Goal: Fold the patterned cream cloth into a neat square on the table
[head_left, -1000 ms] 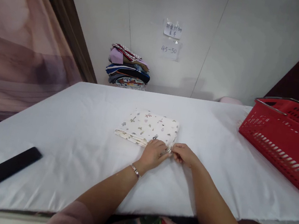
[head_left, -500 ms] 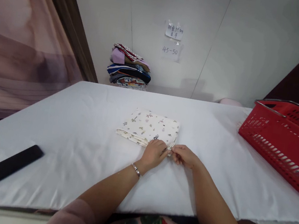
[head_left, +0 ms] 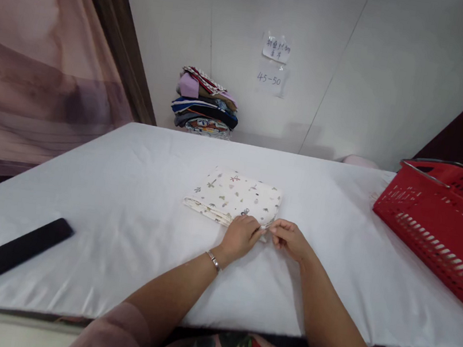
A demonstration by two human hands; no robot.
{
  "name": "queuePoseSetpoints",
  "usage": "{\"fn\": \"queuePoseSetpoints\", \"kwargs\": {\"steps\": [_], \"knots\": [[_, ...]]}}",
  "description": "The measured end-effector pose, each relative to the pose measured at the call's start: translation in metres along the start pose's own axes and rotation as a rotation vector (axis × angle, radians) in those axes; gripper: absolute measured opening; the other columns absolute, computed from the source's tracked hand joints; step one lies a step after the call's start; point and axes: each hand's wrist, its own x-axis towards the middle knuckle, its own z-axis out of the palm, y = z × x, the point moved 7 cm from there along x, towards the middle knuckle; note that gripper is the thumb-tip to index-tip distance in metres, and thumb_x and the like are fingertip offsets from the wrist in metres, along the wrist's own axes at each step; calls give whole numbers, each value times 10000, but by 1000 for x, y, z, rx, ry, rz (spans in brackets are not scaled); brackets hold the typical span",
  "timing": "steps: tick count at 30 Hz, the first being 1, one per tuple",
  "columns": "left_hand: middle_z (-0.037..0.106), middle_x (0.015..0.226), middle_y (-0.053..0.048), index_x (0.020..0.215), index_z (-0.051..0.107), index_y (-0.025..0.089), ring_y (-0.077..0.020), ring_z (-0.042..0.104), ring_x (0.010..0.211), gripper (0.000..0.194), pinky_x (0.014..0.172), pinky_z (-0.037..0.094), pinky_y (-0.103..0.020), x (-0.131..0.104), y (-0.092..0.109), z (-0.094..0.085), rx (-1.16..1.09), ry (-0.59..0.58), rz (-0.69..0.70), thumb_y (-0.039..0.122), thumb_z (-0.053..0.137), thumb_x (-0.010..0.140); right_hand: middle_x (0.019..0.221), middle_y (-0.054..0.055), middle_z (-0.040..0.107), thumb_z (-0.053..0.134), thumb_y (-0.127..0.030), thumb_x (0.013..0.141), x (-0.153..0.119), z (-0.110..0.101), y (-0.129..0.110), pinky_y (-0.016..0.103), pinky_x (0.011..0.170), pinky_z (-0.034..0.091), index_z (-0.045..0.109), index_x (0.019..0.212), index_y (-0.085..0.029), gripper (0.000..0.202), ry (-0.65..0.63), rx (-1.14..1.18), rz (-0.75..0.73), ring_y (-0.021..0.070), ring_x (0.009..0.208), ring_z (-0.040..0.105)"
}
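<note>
A folded white cloth with small printed figures lies flat near the middle of the table, its layered edge facing me. My left hand, with a bracelet at the wrist, is closed on the near edge close to the right corner. Right beside it, my right hand pinches the near right corner of the same cloth between thumb and fingers. The fingertips of both hands almost meet there, and the bit of edge between them is partly hidden.
White fabric covers the table. A red basket stands at the right, and a long black object lies at the left. Behind the far edge rises a stack of folded fabrics. Paper signs hang on the wall.
The view has shifted slightly. My right hand has lifted a little at the cloth's corner; the left hand stays at the near edge. The cloth keeps its folded shape.
</note>
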Motion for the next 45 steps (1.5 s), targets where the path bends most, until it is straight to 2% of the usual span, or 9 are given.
{"fn": "queuePoseSetpoints", "kwargs": {"steps": [3, 9, 15, 19, 25, 36, 39, 42, 45], "knots": [[569, 769, -27, 759, 544, 194, -172, 517, 758, 235, 702, 396, -333, 0, 0, 0, 6, -8, -1, 330, 422, 906, 458, -58, 525, 654, -378, 691, 0, -5, -6, 209, 410, 298, 576, 779, -183, 228, 57, -40, -55, 70, 382, 418], [575, 786, -28, 791, 553, 198, -177, 526, 783, 189, 712, 398, -337, 0, -1, 1, -3, -4, -4, 308, 440, 896, 464, -82, 519, 617, -312, 689, 0, 4, 1, 215, 440, 342, 573, 1046, -181, 383, -49, -161, -14, 79, 400, 423], [579, 784, -21, 763, 548, 198, -168, 526, 778, 192, 724, 399, -336, -1, -2, 2, -3, -13, 4, 312, 458, 889, 494, -87, 501, 635, -284, 682, -1, 9, 2, 214, 447, 344, 521, 1216, -187, 555, -36, -208, -16, 75, 425, 427], [581, 776, -15, 757, 556, 204, -162, 531, 779, 211, 744, 403, -339, -1, -2, 3, -23, -17, 4, 327, 453, 893, 470, -80, 490, 630, -307, 688, 0, 9, 0, 219, 433, 326, 600, 1069, -181, 403, -10, -269, -45, 79, 414, 419], [587, 781, -16, 761, 566, 204, -166, 534, 792, 219, 758, 404, -343, -1, -2, 4, -15, -29, 14, 353, 465, 887, 448, -84, 490, 637, -323, 672, 0, 7, 1, 214, 425, 312, 589, 923, -197, 284, 18, -273, -52, 79, 400, 407], [607, 900, -23, 911, 612, 232, -198, 522, 914, 130, 826, 398, -375, -6, 4, -5, -12, -47, 62, 267, 579, 790, 475, -79, 451, 605, -278, 684, -5, 9, 3, 216, 428, 294, 581, 886, -213, 213, 106, -257, -49, 88, 430, 392], [604, 890, -24, 890, 616, 239, -197, 521, 915, 110, 824, 398, -372, -6, 4, -3, 10, -71, 73, 223, 560, 797, 473, -79, 407, 591, -308, 724, -10, 9, 1, 224, 441, 280, 582, 857, -227, 156, 140, -404, -91, 93, 441, 357], [603, 880, -28, 859, 613, 232, -196, 522, 903, 91, 812, 398, -372, -5, 3, -1, 26, -82, 80, 228, 528, 828, 534, -52, 464, 562, -309, 760, -18, 11, -7, 244, 508, 337, 597, 852, -244, 118, 222, -717, -178, 119, 510, 417], [603, 872, -26, 836, 608, 219, -190, 523, 894, 105, 811, 398, -364, -5, 2, 1, 28, -87, 84, 230, 504, 848, 806, 24, 596, 528, -263, 785, -27, 19, -21, 288, 661, 419, 623, 919, -250, 165, 353, -1038, -340, 179, 756, 532]]}}
